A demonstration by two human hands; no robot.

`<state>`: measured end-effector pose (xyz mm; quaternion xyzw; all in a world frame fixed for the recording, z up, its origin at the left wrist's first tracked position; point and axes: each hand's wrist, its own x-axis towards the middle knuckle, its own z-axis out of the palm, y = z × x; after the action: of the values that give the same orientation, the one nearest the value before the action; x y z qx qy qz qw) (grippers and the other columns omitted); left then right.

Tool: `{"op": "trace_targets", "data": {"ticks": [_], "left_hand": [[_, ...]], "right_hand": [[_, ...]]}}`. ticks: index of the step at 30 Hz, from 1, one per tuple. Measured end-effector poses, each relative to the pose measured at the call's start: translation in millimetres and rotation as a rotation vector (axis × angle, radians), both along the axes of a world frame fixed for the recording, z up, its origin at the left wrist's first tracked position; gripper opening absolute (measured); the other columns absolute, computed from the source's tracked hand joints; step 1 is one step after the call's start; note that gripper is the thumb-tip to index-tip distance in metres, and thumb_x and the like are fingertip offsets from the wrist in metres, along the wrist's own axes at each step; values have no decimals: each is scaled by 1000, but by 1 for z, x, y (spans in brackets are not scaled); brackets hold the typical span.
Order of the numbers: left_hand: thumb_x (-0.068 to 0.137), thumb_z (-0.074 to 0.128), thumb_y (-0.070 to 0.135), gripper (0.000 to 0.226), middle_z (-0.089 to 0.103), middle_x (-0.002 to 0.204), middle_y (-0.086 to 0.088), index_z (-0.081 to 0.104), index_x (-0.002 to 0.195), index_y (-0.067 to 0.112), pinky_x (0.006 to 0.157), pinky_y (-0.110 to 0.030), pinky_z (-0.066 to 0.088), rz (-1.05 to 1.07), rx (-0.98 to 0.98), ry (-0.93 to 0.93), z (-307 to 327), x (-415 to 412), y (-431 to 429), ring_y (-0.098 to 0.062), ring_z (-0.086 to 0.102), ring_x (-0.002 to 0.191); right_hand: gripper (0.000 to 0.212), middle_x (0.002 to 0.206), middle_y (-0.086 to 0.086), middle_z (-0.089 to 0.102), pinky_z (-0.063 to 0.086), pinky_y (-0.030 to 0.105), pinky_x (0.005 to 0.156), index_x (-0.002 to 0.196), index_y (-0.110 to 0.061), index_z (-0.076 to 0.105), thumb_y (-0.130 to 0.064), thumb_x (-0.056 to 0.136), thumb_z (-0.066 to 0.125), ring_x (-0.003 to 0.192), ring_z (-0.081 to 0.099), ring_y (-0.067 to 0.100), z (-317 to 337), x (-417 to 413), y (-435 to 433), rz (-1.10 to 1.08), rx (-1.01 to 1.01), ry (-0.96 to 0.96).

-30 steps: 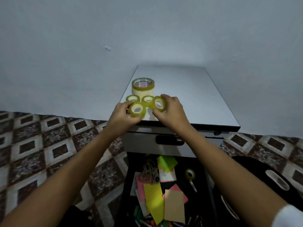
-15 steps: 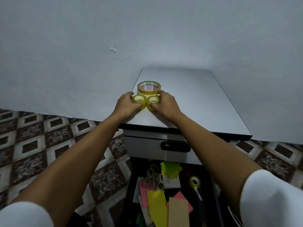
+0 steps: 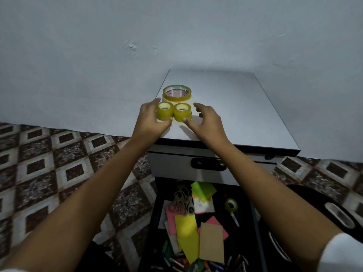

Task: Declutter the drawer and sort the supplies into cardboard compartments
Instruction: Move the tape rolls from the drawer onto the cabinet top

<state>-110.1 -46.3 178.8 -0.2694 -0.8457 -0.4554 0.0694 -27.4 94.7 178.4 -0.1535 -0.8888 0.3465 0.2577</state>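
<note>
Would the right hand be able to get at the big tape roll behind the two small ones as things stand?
Probably yes: the right hand is open beside the small rolls, and the big tape roll stands uncovered just behind them, nothing between.

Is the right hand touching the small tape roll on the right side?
Touching. In the head view, the thumb tip of the right hand rests against the lower front edge of the right small tape roll; the other fingers are spread open, away from it.

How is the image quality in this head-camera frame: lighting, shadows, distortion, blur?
Head view: dim, bluish light; the cabinet top shows a soft sheen without harsh glare; the open drawer lies in shadow, its contents murky; wide-angle bending curves the floor line and stretches the forearms; the small tape rolls look slightly soft.
</note>
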Motion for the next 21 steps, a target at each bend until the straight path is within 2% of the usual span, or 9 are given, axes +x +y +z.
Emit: {"op": "trace_targets", "data": {"ticks": [4, 6, 8, 10, 12, 14, 16, 18, 21], "left_hand": [[83, 68, 19, 45, 53, 109, -2, 56, 125, 11, 78, -16, 45, -50, 108, 208, -25, 50, -17, -2, 51, 92], [83, 64, 23, 38, 55, 99, 1, 61, 118, 8, 74, -11, 45, -137, 115, 231, -49, 73, -24, 1, 52, 85], [84, 60, 28, 36, 57, 93, 2, 64, 113, 7, 74, -7, 42, -217, 64, 194, -77, 95, -30, 0, 53, 83], [85, 60, 28, 34, 59, 91, 0, 65, 110, 6, 75, -1, 39, -251, 19, 87, -108, 113, -34, 1, 52, 83], [84, 65, 17, 29, 61, 91, -6, 66, 109, 3, 73, 2, 37, -245, -37, -50, -140, 124, -33, -2, 54, 83], [85, 66, 9, 27, 61, 97, -12, 66, 111, 2, 70, -3, 38, -231, -140, -199, -171, 128, -30, -16, 59, 88], [87, 63, 10, 28, 58, 106, -14, 63, 115, 4, 72, -15, 39, -221, -237, -327, -197, 128, -24, -25, 59, 95], [88, 62, 13, 32, 55, 113, -18, 61, 118, 3, 77, -21, 37, -212, -314, -384, -217, 123, -17, -30, 57, 102], [82, 56, 19, 35, 54, 111, -25, 62, 108, -4, 80, -30, 39, -208, -440, -416, -237, 112, -4, -37, 53, 103]], "right_hand": [[53, 129, 8, 53, 38, 21, 96, 133, -11, 50, -29, 85, 67, 118, 50, 18, -22, 58, -7, 17, 25, 56], [48, 120, 11, 59, 34, 14, 92, 125, -5, 56, -26, 84, 68, 112, 53, 17, -43, 86, -11, 23, 66, 125], [44, 111, 10, 62, 35, 11, 89, 118, -3, 60, -26, 81, 66, 105, 53, 13, -71, 113, -14, 18, 83, 150], [41, 108, 6, 62, 36, 10, 88, 116, -6, 61, -31, 83, 62, 103, 53, 12, -106, 139, -16, 8, 63, 94], [43, 108, 5, 60, 42, 18, 88, 116, -9, 61, -37, 84, 59, 103, 56, 18, -144, 161, -16, -17, 0, -17], [43, 109, 8, 60, 44, 24, 87, 116, -8, 62, -37, 85, 59, 103, 58, 25, -181, 176, -15, -59, -34, -123], [39, 113, 12, 59, 42, 29, 89, 119, -7, 61, -25, 85, 65, 107, 57, 30, -214, 182, -11, -123, -74, -240], [42, 118, 17, 56, 43, 33, 91, 123, -3, 58, -17, 84, 67, 110, 55, 35, -238, 183, -7, -184, -117, -345], [53, 124, 22, 51, 41, 39, 95, 131, 0, 49, -19, 85, 66, 115, 49, 39, -263, 175, 1, -266, -179, -462]]}}
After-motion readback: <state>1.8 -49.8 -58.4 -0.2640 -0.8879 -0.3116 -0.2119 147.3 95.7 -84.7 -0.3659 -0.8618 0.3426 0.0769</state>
